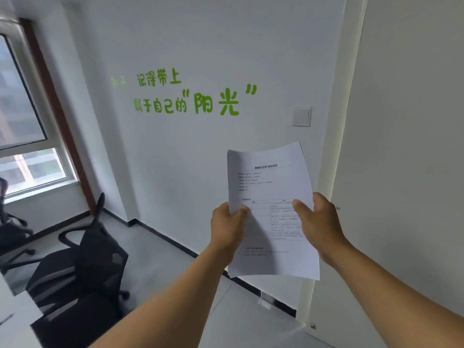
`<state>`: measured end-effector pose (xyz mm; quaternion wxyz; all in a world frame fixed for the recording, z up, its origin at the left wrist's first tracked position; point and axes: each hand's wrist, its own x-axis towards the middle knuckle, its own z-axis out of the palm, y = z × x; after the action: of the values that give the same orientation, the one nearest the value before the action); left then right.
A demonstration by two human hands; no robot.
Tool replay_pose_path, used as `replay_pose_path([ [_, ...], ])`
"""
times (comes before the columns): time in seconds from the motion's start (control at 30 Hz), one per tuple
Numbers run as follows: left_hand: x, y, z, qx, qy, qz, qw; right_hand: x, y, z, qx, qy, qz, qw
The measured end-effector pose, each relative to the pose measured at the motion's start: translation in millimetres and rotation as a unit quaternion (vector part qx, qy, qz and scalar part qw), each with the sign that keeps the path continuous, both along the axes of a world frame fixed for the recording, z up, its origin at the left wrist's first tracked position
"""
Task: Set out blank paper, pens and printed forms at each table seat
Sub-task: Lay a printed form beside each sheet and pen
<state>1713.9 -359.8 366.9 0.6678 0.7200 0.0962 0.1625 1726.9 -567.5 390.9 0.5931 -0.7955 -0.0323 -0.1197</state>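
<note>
Bare floor ahead; 1 chair (black) blocks left.

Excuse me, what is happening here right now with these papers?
A person holds a stack of printed forms up in front of a white wall, the left hand gripping its left edge and the right hand its right edge. No sheet is set out yet. A black office chair stands at the lower left, below the window. No pens are visible.

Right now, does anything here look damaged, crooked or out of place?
Nothing serious. The printed forms, gripped by the left hand and right hand, have a slightly curled top edge. The black office chair stands upright.
</note>
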Motion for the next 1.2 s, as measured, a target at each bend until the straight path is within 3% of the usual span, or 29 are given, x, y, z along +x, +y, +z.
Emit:
replay_pose_path([
  [0.37, 145.4, 125.2, 12.0, 0.001, -0.004, 0.141, 0.99, 196.4, 134.4, 11.0, 0.009, -0.011, 0.133, 0.991],
  [0.63, 231.4, 225.9, 0.4, 0.012, -0.004, 0.304, 0.953, 345.2, 266.7, -9.5, 0.022, -0.012, 0.296, 0.955],
  [1.2, 281.2, 426.7, -56.3, -0.055, 0.016, 0.514, 0.856, 461.3, 561.8, -51.6, -0.016, 0.015, 0.53, 0.847],
])
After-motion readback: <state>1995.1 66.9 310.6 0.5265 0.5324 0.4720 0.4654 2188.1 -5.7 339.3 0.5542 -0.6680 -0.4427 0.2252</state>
